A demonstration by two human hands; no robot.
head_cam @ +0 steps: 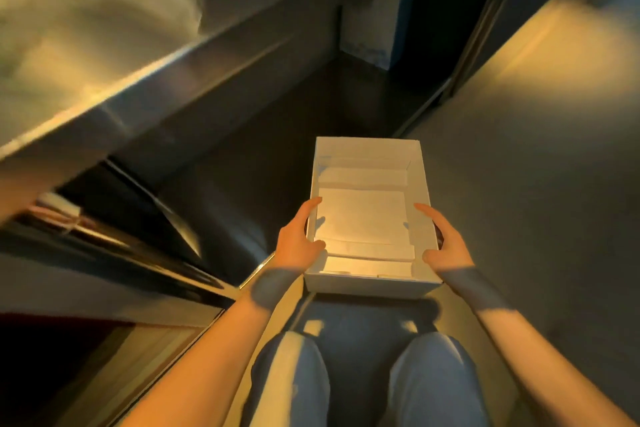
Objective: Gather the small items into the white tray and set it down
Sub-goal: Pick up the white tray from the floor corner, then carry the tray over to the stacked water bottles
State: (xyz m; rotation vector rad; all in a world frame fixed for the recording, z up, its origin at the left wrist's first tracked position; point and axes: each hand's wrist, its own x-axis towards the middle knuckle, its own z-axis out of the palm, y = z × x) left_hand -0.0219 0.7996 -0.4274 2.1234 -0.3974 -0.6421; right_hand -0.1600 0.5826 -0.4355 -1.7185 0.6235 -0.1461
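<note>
A white rectangular tray (367,146) sits in front of me, just beyond my knees, low over a dark floor. Inside it lie several flat white pieces (362,215) that look like folded paper or card. My left hand (298,239) grips the tray's left wall, thumb over the rim and fingers outside. On the opposite wall my right hand (445,246) holds on the same way. Whether the tray rests on the floor or hangs just above it, I cannot tell.
A long metal counter edge (145,80) runs diagonally at the upper left, with dark shelves (114,225) below it. A pale wall or cabinet face (536,149) stands to the right. A box (367,42) sits far back in the narrow aisle. My knees (363,381) are bent below.
</note>
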